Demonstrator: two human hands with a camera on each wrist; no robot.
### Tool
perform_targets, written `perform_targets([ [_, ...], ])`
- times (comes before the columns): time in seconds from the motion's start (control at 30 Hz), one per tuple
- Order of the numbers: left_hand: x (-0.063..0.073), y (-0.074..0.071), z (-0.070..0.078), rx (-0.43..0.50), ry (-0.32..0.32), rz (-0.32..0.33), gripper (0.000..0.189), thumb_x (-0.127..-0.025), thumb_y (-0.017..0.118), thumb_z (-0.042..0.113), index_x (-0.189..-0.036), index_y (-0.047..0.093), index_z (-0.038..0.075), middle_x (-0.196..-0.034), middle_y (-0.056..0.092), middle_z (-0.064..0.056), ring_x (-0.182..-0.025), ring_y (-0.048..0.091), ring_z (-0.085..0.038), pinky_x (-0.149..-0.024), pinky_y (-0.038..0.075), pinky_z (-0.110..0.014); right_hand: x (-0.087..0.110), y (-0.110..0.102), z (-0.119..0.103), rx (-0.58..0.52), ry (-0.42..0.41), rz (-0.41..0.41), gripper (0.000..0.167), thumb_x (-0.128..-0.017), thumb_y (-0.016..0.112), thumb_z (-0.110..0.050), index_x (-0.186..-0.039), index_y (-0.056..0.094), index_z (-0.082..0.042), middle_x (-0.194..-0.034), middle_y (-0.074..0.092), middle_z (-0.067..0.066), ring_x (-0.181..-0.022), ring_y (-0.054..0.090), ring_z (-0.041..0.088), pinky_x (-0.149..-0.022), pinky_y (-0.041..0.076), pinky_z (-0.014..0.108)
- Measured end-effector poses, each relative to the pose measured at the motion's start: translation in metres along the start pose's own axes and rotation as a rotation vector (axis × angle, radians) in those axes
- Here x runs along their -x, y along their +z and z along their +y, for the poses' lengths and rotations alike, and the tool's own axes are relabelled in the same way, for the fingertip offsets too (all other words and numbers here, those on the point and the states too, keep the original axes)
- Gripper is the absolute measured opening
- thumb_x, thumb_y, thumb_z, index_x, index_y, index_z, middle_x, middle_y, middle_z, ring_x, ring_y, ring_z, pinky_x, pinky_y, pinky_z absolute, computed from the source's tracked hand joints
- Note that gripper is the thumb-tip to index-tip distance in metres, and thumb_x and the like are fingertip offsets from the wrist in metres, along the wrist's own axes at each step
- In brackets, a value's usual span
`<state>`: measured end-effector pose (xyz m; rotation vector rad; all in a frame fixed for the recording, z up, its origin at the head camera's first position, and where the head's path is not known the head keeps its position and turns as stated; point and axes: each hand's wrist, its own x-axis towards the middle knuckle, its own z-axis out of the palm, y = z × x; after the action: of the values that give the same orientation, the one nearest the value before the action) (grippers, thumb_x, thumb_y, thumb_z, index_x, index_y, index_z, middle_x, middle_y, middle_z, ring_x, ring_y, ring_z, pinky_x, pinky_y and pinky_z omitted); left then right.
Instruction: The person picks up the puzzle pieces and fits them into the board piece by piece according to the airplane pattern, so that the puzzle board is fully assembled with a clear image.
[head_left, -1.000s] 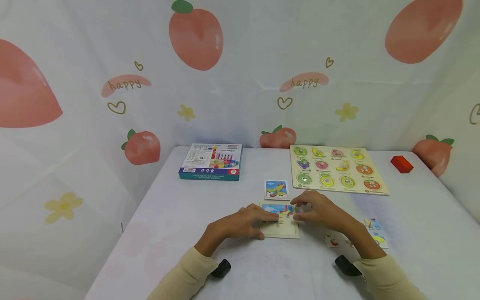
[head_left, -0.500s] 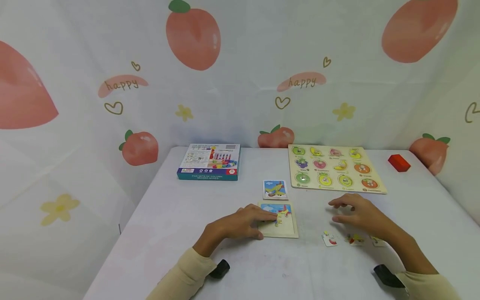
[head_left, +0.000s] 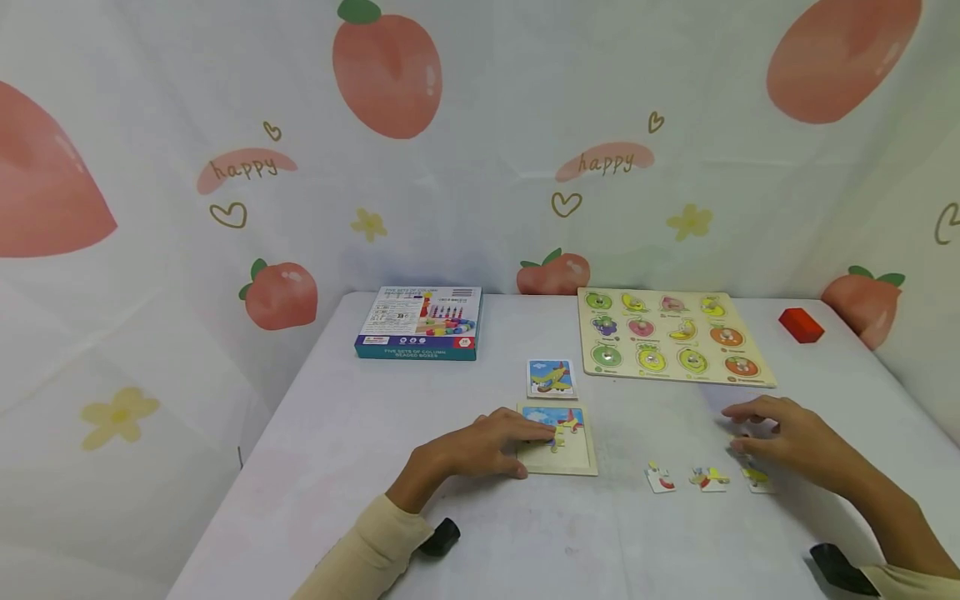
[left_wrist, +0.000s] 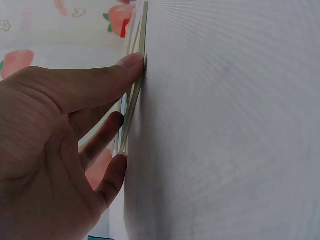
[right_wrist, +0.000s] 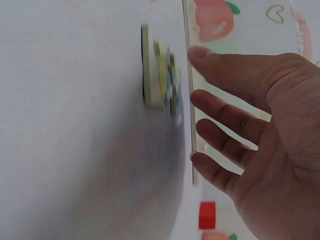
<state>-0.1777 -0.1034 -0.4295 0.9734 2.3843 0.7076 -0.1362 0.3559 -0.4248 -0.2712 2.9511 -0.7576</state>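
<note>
My left hand (head_left: 491,446) rests on a small square wooden puzzle tray (head_left: 573,461), its fingers reaching over the airplane picture pieces set along the top. In the left wrist view the thumb (left_wrist: 112,75) touches the tray's edge (left_wrist: 131,107). Farther right, my right hand (head_left: 802,437) hovers with nothing in it, thumb and fingers apart. Near it lie loose puzzle pieces: one with red (head_left: 660,479), one red and yellow (head_left: 709,478), and one yellow (head_left: 757,478) partly under the fingertips. A blue piece (right_wrist: 169,95) shows behind them in the right wrist view.
An airplane picture card (head_left: 551,379) lies just beyond the tray. At the back are a boxed bead set (head_left: 420,323), a wooden fruit peg board (head_left: 660,337) and a red block (head_left: 801,325). A peach-print cloth (head_left: 465,208) hangs behind the table.
My right hand has left the tray and moved right, over the loose pieces, uncovering the nearer ones. The left hand has stayed on the tray.
</note>
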Motion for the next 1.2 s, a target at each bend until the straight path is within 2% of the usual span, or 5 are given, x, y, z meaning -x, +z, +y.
perform_targets([
  [0.17, 0.000, 0.000, 0.000, 0.009, -0.005, -0.004, 0.064, -0.097, 0.078, 0.022, -0.156, 0.055, 0.036, -0.159, 0.052, 0.014, -0.150, 0.039, -0.018, -0.121, 0.030, -0.063, 0.005, -0.007, 0.011, -0.001, 0.016, -0.029, 0.039, -0.093, 0.081, -0.023, -0.126, 0.075, -0.005, -0.121, 0.074, 0.014, -0.110, 0.061, 0.036, -0.079, 0.052, 0.042],
  [0.37, 0.000, 0.000, 0.000, 0.019, -0.011, -0.008, 0.065, -0.097, 0.078, 0.023, -0.155, 0.055, 0.037, -0.160, 0.051, 0.014, -0.150, 0.038, -0.017, -0.121, 0.029, -0.062, 0.010, -0.010, 0.019, -0.007, 0.059, -0.063, 0.036, -0.091, 0.080, -0.021, -0.124, 0.078, -0.008, -0.119, 0.074, 0.010, -0.107, 0.062, 0.030, -0.078, 0.054, 0.039],
  [0.5, 0.000, -0.001, 0.000, 0.012, -0.008, -0.004, 0.065, -0.097, 0.078, 0.022, -0.156, 0.055, 0.036, -0.160, 0.051, 0.014, -0.150, 0.038, -0.018, -0.121, 0.030, -0.061, 0.010, -0.011, 0.022, -0.009, 0.046, -0.072, 0.033, -0.091, 0.079, -0.019, -0.122, 0.079, -0.008, -0.115, 0.073, 0.008, -0.105, 0.061, 0.026, -0.079, 0.054, 0.039],
  [0.8, 0.001, -0.002, 0.000, 0.024, 0.003, -0.006, 0.065, -0.097, 0.078, 0.021, -0.156, 0.055, 0.034, -0.160, 0.051, 0.014, -0.150, 0.039, -0.017, -0.122, 0.030, -0.059, 0.007, -0.009, 0.025, -0.003, 0.058, -0.090, 0.034, -0.092, 0.081, -0.025, -0.121, 0.080, -0.008, -0.113, 0.073, 0.006, -0.104, 0.061, 0.026, -0.077, 0.054, 0.035],
  [1.2, 0.001, -0.002, 0.001, 0.030, -0.005, -0.006, 0.064, -0.097, 0.078, 0.021, -0.156, 0.055, 0.034, -0.160, 0.052, 0.013, -0.150, 0.039, -0.017, -0.122, 0.028, -0.063, 0.008, -0.008, 0.026, 0.041, 0.096, -0.050, 0.037, -0.090, 0.085, -0.037, -0.113, 0.081, -0.008, -0.105, 0.070, 0.003, -0.095, 0.060, 0.022, -0.073, 0.052, 0.033],
])
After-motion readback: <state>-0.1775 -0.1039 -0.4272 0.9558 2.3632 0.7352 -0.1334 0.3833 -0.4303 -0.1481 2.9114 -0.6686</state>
